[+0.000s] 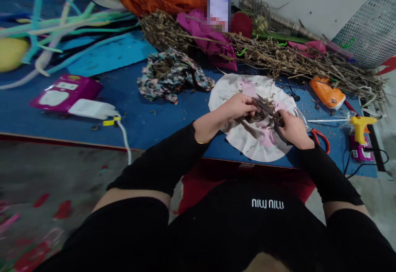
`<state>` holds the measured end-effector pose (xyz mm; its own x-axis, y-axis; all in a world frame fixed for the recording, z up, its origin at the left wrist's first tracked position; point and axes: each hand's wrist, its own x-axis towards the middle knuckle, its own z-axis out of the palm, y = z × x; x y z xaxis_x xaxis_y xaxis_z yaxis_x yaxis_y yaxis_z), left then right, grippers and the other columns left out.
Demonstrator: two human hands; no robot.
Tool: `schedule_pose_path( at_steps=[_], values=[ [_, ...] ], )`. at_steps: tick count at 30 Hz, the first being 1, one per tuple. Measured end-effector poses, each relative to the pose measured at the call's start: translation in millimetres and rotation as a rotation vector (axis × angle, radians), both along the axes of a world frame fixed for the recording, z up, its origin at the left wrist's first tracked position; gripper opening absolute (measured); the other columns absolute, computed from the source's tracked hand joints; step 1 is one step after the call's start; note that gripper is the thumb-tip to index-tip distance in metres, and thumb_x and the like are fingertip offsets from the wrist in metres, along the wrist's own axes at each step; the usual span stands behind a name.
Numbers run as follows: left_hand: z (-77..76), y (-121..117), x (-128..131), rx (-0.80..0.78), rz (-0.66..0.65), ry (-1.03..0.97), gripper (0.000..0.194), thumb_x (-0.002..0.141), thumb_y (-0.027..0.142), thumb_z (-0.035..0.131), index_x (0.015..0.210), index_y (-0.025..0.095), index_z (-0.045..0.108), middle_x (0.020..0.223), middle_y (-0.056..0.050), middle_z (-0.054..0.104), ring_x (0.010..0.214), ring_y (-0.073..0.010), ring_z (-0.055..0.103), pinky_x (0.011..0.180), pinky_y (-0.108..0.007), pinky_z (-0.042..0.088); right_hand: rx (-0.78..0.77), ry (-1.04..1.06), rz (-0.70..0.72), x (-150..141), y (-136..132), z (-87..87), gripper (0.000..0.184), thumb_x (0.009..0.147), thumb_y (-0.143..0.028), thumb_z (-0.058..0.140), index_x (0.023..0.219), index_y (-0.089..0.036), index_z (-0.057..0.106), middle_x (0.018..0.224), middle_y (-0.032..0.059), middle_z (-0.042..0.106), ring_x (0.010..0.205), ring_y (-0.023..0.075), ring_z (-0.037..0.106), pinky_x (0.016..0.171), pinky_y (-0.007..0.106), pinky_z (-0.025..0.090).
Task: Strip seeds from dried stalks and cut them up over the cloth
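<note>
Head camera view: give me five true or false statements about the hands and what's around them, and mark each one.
1. The right hand holds black scissors. True.
2. The left hand rests on the floral cloth. False: it holds dried plant pieces over the white cloth.
3. The floral cloth lies left of the white cloth. True.
4. The yellow glue gun is left of the white cloth. False: it is to the right.
5. The tabletop is blue. True.
</note>
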<state>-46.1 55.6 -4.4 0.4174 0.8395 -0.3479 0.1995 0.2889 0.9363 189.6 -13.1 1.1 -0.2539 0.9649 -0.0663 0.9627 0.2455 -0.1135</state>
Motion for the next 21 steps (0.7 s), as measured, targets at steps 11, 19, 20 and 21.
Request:
schedule_pose_path(
  at_steps=[11, 19, 20, 21],
  values=[
    [-0.6, 0.9, -0.4, 0.016, 0.072, -0.029, 0.014, 0.086, 0.012, 0.072, 0.075, 0.017, 0.078, 0.061, -0.003, 0.065, 0.044, -0.0048, 0.042, 0.046, -0.022, 0.026, 0.068, 0.055, -0.03, 2.1, -0.2, -1.6, 0.052, 0.091, -0.038, 0.057, 0.139, -0.018, 0.059, 0.117, 0.0151, 0.073, 0.094, 0.0305, 0.067, 0.076, 0.037, 0.047],
    [-1.4, -0.7, 2.9, 0.035, 0.001, -0.043, 0.003, 0.084, 0.017, 0.078, 0.082, 0.016, 0.081, 0.064, -0.004, 0.066, 0.045, -0.0057, 0.042, 0.048, -0.025, 0.03, 0.024, 0.05, 0.011, 1.2, -1.1, 1.4, 0.054, 0.092, -0.039, 0.055, 0.141, -0.017, 0.059, 0.123, 0.0163, 0.072, 0.1, 0.0324, 0.068, 0.079, 0.037, 0.048],
    [-1.3, -1.1, 3.5, 0.033, -0.002, -0.04, 0.003, 0.084, 0.017, 0.078, 0.082, 0.016, 0.081, 0.063, -0.004, 0.066, 0.045, -0.0056, 0.042, 0.048, -0.025, 0.03, 0.019, 0.044, 0.019, 1.0, -1.2, 1.3, 0.054, 0.092, -0.037, 0.055, 0.141, -0.016, 0.059, 0.124, 0.017, 0.072, 0.101, 0.0328, 0.068, 0.078, 0.037, 0.048],
    [-0.7, -1.8, 4.0, 0.028, -0.001, -0.037, 0.003, 0.084, 0.017, 0.078, 0.082, 0.016, 0.081, 0.063, -0.004, 0.066, 0.044, -0.0054, 0.041, 0.048, -0.025, 0.03, 0.012, 0.037, 0.024, 0.8, -1.3, 1.1, 0.054, 0.091, -0.035, 0.054, 0.141, -0.015, 0.059, 0.124, 0.0175, 0.072, 0.101, 0.0331, 0.068, 0.078, 0.038, 0.048]
  ],
)
